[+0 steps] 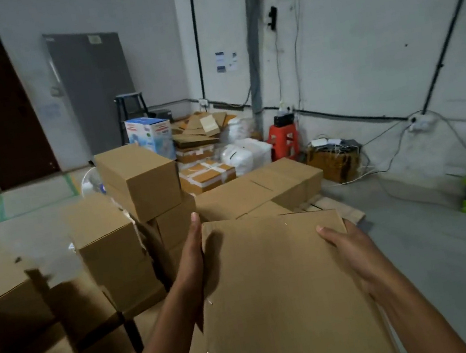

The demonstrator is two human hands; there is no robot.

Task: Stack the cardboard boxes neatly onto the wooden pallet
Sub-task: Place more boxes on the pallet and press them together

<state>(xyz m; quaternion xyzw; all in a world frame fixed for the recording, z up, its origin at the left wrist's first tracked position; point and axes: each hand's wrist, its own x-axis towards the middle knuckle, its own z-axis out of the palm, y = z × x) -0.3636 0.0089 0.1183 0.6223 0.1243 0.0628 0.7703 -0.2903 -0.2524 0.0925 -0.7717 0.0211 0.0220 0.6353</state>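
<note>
A cardboard box (pixel 280 291) sits between left hand (pixel 192 262) and right hand (pixel 346 246), seemingly clamped.

Both forearms are stretched forward. The left hand (pixel 192 256) is pressed flat, fingers straight, against the left side of the cardboard box (pixel 280 291); the right hand (pixel 349 246) is hooked over its right edge, thumb laid on top.
</note>
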